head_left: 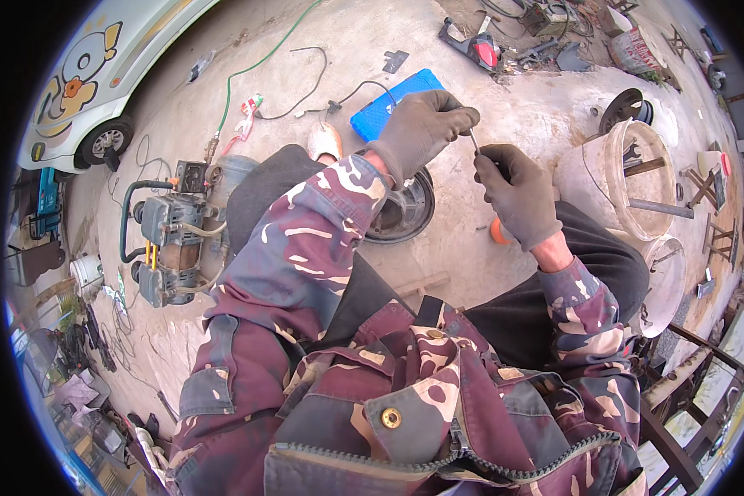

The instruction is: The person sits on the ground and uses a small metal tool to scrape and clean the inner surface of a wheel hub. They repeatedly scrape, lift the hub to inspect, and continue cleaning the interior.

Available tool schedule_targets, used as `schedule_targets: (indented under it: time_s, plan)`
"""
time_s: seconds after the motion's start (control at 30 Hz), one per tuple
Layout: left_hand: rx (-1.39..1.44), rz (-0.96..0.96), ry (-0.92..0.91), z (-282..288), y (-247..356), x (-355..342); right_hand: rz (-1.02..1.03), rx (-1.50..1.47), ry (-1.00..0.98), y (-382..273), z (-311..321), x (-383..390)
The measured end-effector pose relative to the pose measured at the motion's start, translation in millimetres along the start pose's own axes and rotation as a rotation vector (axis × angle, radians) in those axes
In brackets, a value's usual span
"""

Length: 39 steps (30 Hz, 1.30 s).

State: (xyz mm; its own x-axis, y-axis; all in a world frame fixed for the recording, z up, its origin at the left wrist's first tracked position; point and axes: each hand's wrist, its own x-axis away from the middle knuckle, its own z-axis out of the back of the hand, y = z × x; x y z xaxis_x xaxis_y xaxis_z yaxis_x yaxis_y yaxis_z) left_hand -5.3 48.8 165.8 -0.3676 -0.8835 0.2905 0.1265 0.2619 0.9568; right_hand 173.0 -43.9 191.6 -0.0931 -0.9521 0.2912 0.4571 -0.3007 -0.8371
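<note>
Above the concrete floor (525, 103), I have a thin dark rod (474, 142) strung between my gloved hands: the left grip (422, 128) pinches its upper end, the right grip (517, 194) pinches its lower end. Beneath the left forearm's cuff sits a dark wheel (403, 211); beyond it lies a blue case (374, 118), and a whitish bucket (583, 174) stands off to the right.

Left-hand glove (420, 131) and right-hand glove (517, 194): matte grey-brown. Thin rod (474, 143): dark grey. Jacket (496, 397): camouflage – maroon, slate grey and cream patches – with one brass-coloured snap (391, 418). Trousers (612, 248): black. Flat case (388, 106): saturated blue. Floor (479, 273): pale grey-beige, blotched. Bucket (583, 178): dirty white. Vehicle (145, 58): white, bearing a cartoon graphic (74, 87) with yellow, dark and orange parts. Compressor tubes (151, 255): yellow.
</note>
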Motion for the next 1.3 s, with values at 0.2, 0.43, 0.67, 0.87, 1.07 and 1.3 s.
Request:
schedule_targets:
  time_s: [0.2,0.43,0.67,0.87,1.07,1.3]
  plan:
    - [-0.294,-0.077,0.127,7.6,16.2,-2.2,-0.127,-0.112,-0.069,16.5,-13.2,-6.1]
    - [-0.236,-0.259,0.286,55.5,50.0,-8.7,-0.390,0.030,-0.382,90.4,-93.2,-5.0]
    - [-0.285,-0.398,0.367,68.4,53.7,-5.0,-0.541,0.121,-0.409,149.8,-129.1,-32.5]
    - [-0.275,-0.403,0.379,76.4,53.2,-4.0,-0.495,0.145,-0.438,156.0,-142.2,-45.0]
    - [-0.250,-0.346,0.379,78.8,57.7,1.0,-0.490,0.173,-0.427,149.9,-148.2,-54.4]
    - [-0.316,-0.381,0.403,77.5,58.5,3.0,-0.510,0.113,-0.436,149.9,-145.1,-64.6]
